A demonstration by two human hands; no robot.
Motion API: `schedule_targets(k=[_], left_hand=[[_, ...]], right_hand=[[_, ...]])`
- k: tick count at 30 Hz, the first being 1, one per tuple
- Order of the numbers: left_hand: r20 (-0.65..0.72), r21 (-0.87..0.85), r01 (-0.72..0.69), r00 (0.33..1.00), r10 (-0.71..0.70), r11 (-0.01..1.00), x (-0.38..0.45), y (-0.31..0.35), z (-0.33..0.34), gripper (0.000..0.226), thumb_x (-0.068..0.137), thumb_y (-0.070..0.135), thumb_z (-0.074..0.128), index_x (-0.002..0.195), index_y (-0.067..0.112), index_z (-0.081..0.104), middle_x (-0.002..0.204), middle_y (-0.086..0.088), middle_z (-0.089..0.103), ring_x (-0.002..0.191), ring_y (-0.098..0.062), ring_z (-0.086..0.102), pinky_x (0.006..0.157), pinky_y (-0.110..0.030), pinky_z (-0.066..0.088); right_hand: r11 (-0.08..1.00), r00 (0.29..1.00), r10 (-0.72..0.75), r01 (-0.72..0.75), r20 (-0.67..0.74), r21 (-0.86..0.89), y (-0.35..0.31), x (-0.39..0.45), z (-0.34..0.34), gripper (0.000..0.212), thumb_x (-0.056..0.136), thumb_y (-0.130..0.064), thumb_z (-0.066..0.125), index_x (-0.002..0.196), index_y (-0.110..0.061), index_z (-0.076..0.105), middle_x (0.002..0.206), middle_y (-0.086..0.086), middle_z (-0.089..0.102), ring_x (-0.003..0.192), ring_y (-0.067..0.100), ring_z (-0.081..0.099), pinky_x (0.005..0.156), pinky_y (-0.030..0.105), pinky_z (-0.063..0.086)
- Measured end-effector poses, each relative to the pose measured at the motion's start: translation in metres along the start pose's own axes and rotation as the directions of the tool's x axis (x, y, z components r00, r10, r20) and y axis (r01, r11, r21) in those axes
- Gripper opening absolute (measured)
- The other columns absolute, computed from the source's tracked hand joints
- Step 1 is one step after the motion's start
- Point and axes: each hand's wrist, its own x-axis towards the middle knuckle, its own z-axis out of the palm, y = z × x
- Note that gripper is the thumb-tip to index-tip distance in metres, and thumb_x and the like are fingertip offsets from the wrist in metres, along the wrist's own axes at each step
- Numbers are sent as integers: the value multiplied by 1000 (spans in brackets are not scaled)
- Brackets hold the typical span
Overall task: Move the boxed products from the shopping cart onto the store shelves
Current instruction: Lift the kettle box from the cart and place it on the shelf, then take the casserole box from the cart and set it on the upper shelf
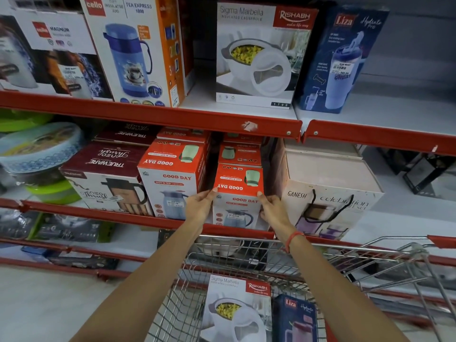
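Note:
A red and white Good Day flask box (238,193) stands at the front of the middle shelf (138,219), between a larger Good Day box (172,178) and a Ganesh gift box (325,191). My left hand (201,206) grips its left side and my right hand (274,208) grips its right side. Below, the wire shopping cart (370,262) holds a white Sigma Marbella casserole box (237,309) and a dark blue Liza bottle box (294,317).
The upper shelf (172,118) carries a Cello jug box (133,50), another Sigma Marbella box (261,55) and a Liza box (340,60), with bare shelf to their right. Truware boxes (106,178) and plastic containers (39,154) fill the middle shelf's left.

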Motion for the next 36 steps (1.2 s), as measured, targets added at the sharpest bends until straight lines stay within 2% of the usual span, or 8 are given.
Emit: schedule_targets(k=[8,13,18,21,24,27,34,36], left_hand=[[-145,92,69,988,-56,993,-15,-61,-15,14,94,23,56,93,15,67,103,-11,72,102,-31,68,97,-47,54],[-120,246,319,947,-298,915,-24,-132,-30,21,91,24,59,73,14,61,81,-10,63,79,-24,58,76,-40,51],[-198,287,535,844,-498,794,-36,-192,-43,23,93,28,58,96,6,66,74,-5,58,67,-21,54,66,-33,49],[-221,313,617,786,-577,721,-38,-215,-44,37,96,35,53,109,2,64,82,-12,62,74,-25,56,76,-38,46],[-203,361,653,752,-628,666,-35,-228,-38,58,100,43,42,125,-8,57,128,-31,60,121,-43,57,103,-47,45],[-179,461,638,748,-639,617,-33,-234,-30,66,100,47,34,124,-10,58,130,-27,61,122,-43,57,106,-46,45],[-141,592,541,799,-584,598,-48,-217,-30,69,100,52,29,122,-4,63,123,-25,65,114,-39,62,96,-42,50],[-131,612,500,829,-544,613,-58,-205,-34,67,100,52,31,119,-3,65,120,-23,67,111,-38,63,88,-38,49]], right_hand=[[953,918,-294,259,-268,-157,65,-45,4,26,98,-29,45,99,-9,62,88,10,63,77,22,57,69,29,40],[989,991,66,-80,-115,-124,156,-50,3,24,96,-19,49,100,-5,68,94,17,70,88,33,66,81,42,52],[855,863,503,-491,38,-165,229,-55,-7,26,96,-14,46,76,-4,60,78,4,49,68,14,46,63,21,44],[780,782,621,-608,53,-148,253,-54,-10,27,92,-19,53,65,-15,53,76,5,50,70,17,46,71,32,40],[734,726,677,-678,116,-43,260,-46,-5,14,96,-21,52,94,-14,64,106,2,53,107,27,52,101,40,40],[672,653,716,-740,247,11,265,-42,4,44,99,-31,45,138,-10,47,140,-4,43,139,26,36,115,41,24],[665,659,711,-743,244,69,258,-57,2,45,96,-42,46,134,-19,50,136,3,47,115,21,49,88,33,41],[674,679,699,-731,226,110,249,-67,-4,50,96,-40,47,141,-18,43,151,7,39,132,24,40,101,37,38]])
